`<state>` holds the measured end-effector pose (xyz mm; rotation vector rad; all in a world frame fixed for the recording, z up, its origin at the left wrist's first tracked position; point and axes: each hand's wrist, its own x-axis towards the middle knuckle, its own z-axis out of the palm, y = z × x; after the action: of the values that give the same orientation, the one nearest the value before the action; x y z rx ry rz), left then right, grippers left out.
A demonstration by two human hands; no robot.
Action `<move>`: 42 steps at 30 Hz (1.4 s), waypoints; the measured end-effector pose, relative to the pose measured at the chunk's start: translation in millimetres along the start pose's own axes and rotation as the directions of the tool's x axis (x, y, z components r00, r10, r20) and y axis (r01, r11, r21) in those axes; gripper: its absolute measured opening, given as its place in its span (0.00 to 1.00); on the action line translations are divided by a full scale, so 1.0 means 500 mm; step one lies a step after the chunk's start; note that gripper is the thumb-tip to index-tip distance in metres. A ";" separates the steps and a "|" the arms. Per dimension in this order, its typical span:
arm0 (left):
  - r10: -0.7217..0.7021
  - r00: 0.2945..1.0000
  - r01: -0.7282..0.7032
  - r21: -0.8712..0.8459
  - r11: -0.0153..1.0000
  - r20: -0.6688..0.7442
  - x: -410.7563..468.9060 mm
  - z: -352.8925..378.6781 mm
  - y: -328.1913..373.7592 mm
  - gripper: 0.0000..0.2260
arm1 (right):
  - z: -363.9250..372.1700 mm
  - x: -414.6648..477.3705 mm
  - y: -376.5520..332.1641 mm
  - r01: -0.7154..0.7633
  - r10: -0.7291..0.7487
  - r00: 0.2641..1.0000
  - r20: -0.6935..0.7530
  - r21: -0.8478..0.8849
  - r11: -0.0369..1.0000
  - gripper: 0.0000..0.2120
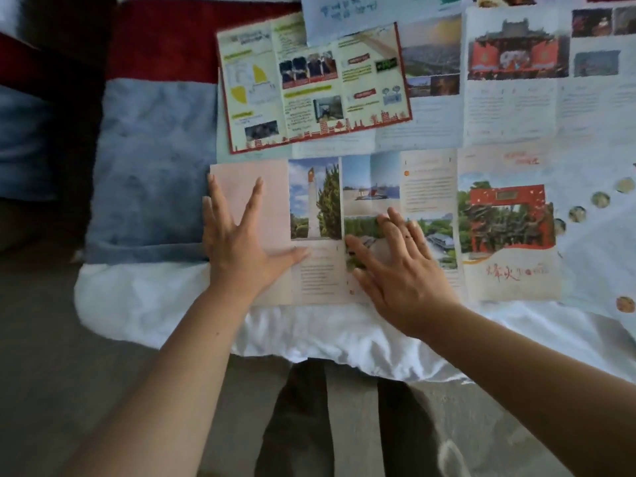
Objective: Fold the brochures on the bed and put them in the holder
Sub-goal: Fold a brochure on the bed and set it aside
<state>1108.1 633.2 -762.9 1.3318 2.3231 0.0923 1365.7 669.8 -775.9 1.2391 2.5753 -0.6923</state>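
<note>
Head view, down over a bed edge: left hand [237,242] flat and palm-down, fingers straight and fanned wide, pressing the plain pale-pink end panel of the nearest brochure [315,201], thumb stretched across onto the neighbouring text panel; right hand [395,266] likewise released, fingers straight and close together, slightly blurred, lying palm-down on the photo panels just beside the left. Nothing gripped or pinched by either. Nearest brochure spread out full length along the front edge of the bed [155,304]: thin matte paper, a long strip of upright rectangular panels parted by vertical creases, with a monument photo, landscape shots, blocks of small print and a red gateway cover at the right end. Just behind it, a tilted red-bordered brochure [309,84], cream-coloured, three panels, yellow shapes and small pictures, overlapping paler sheets beneath. Farther right, a large white brochure [516,80] with a red temple photo, creased into panels too. At the far right, a pale sheet [602,218] with round photo dots running in a curve. Bedding soft and rumpled: white cover at the front, plush blue blanket [151,166] with a deep red band [165,39] behind. Below, grey floor [51,339] and dark trouser legs [296,425].
</note>
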 end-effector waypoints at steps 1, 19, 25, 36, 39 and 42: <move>-0.036 0.999 0.036 0.003 0.999 -0.004 0.005 -0.010 -0.027 0.58 | 0.000 0.012 -0.012 0.041 -0.041 0.999 0.005 -0.021 0.999 0.27; -0.064 0.994 0.030 -0.333 0.942 -0.092 0.017 -0.032 -0.067 0.49 | 0.031 0.039 -0.002 -0.138 0.132 0.990 -0.050 -0.128 0.982 0.34; -0.002 0.999 -0.018 -0.582 0.813 -0.034 0.005 -0.044 0.000 0.46 | 0.023 0.040 0.004 -0.114 0.112 0.993 -0.039 -0.074 0.991 0.36; 0.177 0.984 -0.168 -0.383 0.908 -0.012 -0.037 -0.005 0.209 0.42 | -0.022 -0.034 0.109 -0.218 0.206 0.970 -0.129 -0.083 0.972 0.37; 0.200 0.980 -0.190 -0.333 0.923 -0.005 -0.044 0.024 0.264 0.42 | -0.028 -0.074 0.158 -0.294 0.280 0.947 -0.156 -0.071 0.953 0.38; 0.183 0.983 -0.167 -0.277 0.946 0.032 -0.049 0.059 0.309 0.43 | -0.025 -0.110 0.206 -0.358 0.351 0.926 -0.141 -0.033 0.933 0.39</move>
<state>1254.8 689.7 -737.6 1.3746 2.0512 0.4112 1480.7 693.7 -777.7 1.7235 2.3490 -0.4700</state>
